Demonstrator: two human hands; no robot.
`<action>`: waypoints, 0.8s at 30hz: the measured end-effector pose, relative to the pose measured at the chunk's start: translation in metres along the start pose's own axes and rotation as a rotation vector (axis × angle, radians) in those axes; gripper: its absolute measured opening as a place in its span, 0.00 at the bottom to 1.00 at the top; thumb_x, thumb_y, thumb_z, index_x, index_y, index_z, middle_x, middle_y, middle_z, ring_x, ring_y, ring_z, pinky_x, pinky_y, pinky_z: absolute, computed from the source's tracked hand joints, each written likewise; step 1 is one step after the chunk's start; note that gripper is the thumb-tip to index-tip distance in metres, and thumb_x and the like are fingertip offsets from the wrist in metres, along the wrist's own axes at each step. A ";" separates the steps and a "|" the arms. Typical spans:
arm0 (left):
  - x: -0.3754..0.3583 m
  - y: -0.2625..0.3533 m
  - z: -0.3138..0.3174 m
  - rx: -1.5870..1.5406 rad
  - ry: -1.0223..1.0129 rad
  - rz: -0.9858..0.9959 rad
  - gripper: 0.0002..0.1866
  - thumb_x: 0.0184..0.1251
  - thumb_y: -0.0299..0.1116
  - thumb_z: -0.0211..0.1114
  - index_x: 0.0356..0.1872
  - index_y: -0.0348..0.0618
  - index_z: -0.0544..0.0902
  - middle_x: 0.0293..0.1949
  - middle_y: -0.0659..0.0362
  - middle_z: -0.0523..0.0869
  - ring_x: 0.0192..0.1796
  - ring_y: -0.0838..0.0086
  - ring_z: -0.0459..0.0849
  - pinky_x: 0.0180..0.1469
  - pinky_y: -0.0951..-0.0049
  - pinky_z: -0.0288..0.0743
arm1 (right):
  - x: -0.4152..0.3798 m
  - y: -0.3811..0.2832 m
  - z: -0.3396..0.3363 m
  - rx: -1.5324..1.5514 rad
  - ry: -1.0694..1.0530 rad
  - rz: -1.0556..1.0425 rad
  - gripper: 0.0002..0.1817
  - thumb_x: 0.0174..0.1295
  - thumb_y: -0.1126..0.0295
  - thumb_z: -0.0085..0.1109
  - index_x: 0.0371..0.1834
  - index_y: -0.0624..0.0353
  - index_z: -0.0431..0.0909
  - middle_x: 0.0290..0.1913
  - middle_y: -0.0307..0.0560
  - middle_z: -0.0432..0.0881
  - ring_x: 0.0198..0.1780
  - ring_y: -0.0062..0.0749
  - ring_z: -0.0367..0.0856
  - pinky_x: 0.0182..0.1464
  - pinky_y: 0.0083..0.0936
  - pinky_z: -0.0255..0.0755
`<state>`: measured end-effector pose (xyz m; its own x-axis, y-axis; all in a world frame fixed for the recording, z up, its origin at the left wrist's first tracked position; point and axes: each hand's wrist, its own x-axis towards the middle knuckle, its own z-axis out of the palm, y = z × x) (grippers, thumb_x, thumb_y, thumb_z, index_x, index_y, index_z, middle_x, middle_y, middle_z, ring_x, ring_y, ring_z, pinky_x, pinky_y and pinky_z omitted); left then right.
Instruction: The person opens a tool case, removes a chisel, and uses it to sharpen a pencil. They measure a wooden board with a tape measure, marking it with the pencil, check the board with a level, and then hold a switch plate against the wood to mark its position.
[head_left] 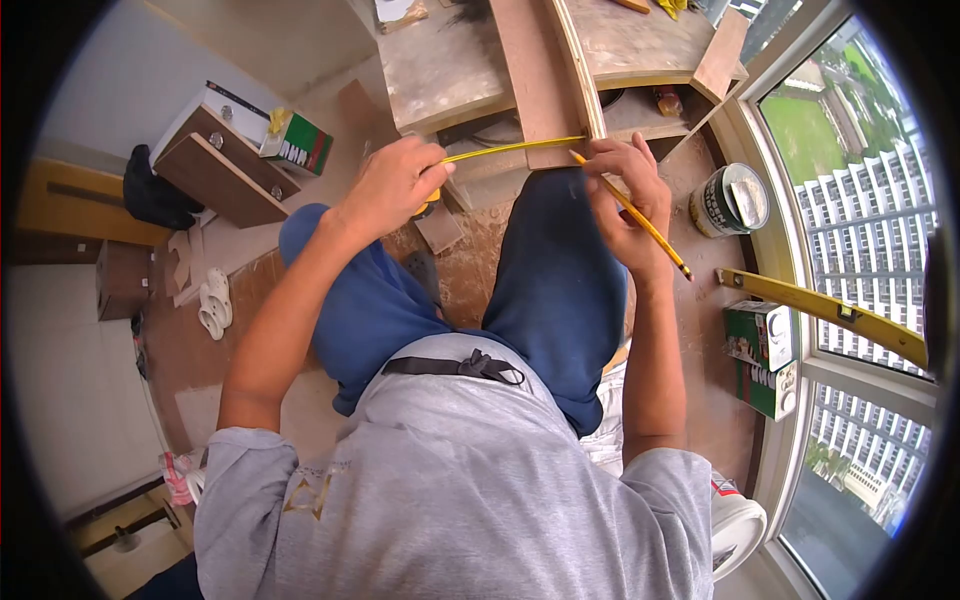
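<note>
My left hand (398,182) is closed on a tape measure (428,205), whose yellow case shows just below the fingers. From it the yellow tape blade (515,148) runs right across the near end of a reddish-brown board (540,85). A yellow pencil (640,218) is in my right hand (632,195), its tip pointing up-left at the board. The fingers of that hand are also right at the end of a pale wooden strip (580,65), which lies lengthwise along the board's right side.
Under the board stands a dusty wooden workbench (450,75). To the right are a paint can (712,205), a yellow spirit level (815,300) and green boxes (752,335) by the window. At left sit a drawer unit (215,175) and white clogs (214,302).
</note>
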<state>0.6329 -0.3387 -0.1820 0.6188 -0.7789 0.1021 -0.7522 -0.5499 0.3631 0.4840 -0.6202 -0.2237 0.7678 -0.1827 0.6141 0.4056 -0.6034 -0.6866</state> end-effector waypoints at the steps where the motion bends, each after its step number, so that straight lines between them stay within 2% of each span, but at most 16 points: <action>1: 0.001 0.000 -0.001 -0.015 -0.054 -0.022 0.14 0.76 0.39 0.63 0.41 0.36 0.84 0.33 0.49 0.79 0.39 0.53 0.80 0.42 0.58 0.73 | 0.002 0.000 0.001 -0.096 -0.035 -0.049 0.08 0.58 0.75 0.63 0.41 0.56 0.83 0.45 0.47 0.88 0.58 0.40 0.86 0.78 0.56 0.57; 2: 0.002 -0.002 -0.001 -0.016 -0.047 -0.028 0.14 0.76 0.39 0.63 0.41 0.36 0.84 0.33 0.49 0.79 0.39 0.53 0.80 0.42 0.58 0.73 | 0.002 0.000 0.004 -0.100 -0.046 -0.043 0.09 0.56 0.76 0.63 0.41 0.55 0.83 0.45 0.46 0.88 0.58 0.41 0.85 0.79 0.56 0.54; 5: 0.002 -0.005 0.002 -0.056 -0.002 0.037 0.14 0.76 0.39 0.62 0.40 0.36 0.84 0.34 0.49 0.79 0.39 0.54 0.80 0.43 0.58 0.74 | 0.005 -0.004 0.008 -0.177 -0.041 -0.111 0.10 0.55 0.78 0.64 0.41 0.55 0.83 0.45 0.46 0.87 0.58 0.40 0.85 0.78 0.57 0.55; 6: 0.002 -0.006 0.004 -0.062 0.008 0.039 0.14 0.76 0.39 0.62 0.40 0.36 0.84 0.34 0.49 0.80 0.39 0.54 0.81 0.43 0.58 0.74 | 0.007 -0.006 0.008 -0.220 -0.061 -0.139 0.10 0.54 0.79 0.65 0.39 0.55 0.83 0.43 0.47 0.87 0.58 0.41 0.85 0.77 0.54 0.60; 10: 0.003 -0.007 0.005 -0.062 0.005 0.047 0.14 0.77 0.40 0.62 0.41 0.36 0.84 0.35 0.50 0.80 0.40 0.54 0.81 0.44 0.58 0.75 | 0.006 0.008 0.014 -0.136 -0.060 -0.169 0.10 0.53 0.81 0.65 0.38 0.57 0.83 0.42 0.48 0.87 0.59 0.43 0.84 0.74 0.50 0.66; 12: 0.003 -0.005 0.002 -0.062 -0.014 0.031 0.14 0.77 0.40 0.61 0.41 0.36 0.85 0.36 0.49 0.81 0.40 0.54 0.82 0.45 0.58 0.75 | 0.006 0.010 0.015 -0.094 0.006 -0.182 0.10 0.53 0.81 0.66 0.38 0.59 0.83 0.41 0.48 0.87 0.58 0.45 0.85 0.71 0.46 0.71; 16: 0.003 -0.002 -0.002 -0.049 -0.050 0.015 0.15 0.77 0.40 0.61 0.42 0.37 0.85 0.37 0.49 0.82 0.42 0.53 0.82 0.46 0.58 0.76 | 0.008 0.010 0.015 0.012 0.063 -0.090 0.10 0.53 0.82 0.65 0.39 0.60 0.83 0.41 0.48 0.87 0.57 0.46 0.85 0.69 0.46 0.73; 19: 0.005 0.000 -0.005 -0.046 -0.079 0.011 0.15 0.77 0.40 0.61 0.42 0.36 0.85 0.37 0.48 0.82 0.42 0.52 0.83 0.46 0.58 0.76 | 0.010 0.007 0.013 -0.077 0.092 -0.192 0.10 0.53 0.82 0.65 0.38 0.60 0.83 0.39 0.48 0.87 0.58 0.49 0.85 0.65 0.43 0.76; 21: 0.006 -0.002 -0.003 -0.040 -0.072 0.030 0.16 0.77 0.41 0.60 0.41 0.36 0.85 0.37 0.48 0.82 0.42 0.52 0.82 0.46 0.58 0.76 | 0.009 0.013 0.009 0.004 0.002 -0.070 0.10 0.52 0.82 0.66 0.38 0.59 0.84 0.37 0.47 0.87 0.59 0.50 0.84 0.63 0.41 0.76; 23: 0.011 -0.004 -0.004 -0.035 -0.059 0.053 0.17 0.77 0.41 0.60 0.39 0.35 0.85 0.36 0.48 0.82 0.41 0.52 0.82 0.46 0.58 0.76 | 0.011 0.013 0.010 -0.005 -0.003 -0.090 0.10 0.51 0.82 0.66 0.38 0.59 0.84 0.36 0.47 0.87 0.60 0.50 0.83 0.63 0.41 0.76; 24: 0.015 -0.003 -0.007 -0.030 -0.131 0.037 0.17 0.77 0.42 0.60 0.38 0.35 0.84 0.36 0.48 0.82 0.41 0.52 0.82 0.46 0.57 0.75 | 0.011 0.014 0.011 -0.014 -0.011 -0.111 0.10 0.51 0.82 0.66 0.37 0.58 0.84 0.35 0.46 0.86 0.60 0.50 0.83 0.63 0.40 0.76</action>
<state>0.6463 -0.3469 -0.1755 0.5547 -0.8321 -0.0053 -0.7655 -0.5128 0.3888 0.5036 -0.6221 -0.2302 0.7240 -0.1049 0.6818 0.4817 -0.6305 -0.6086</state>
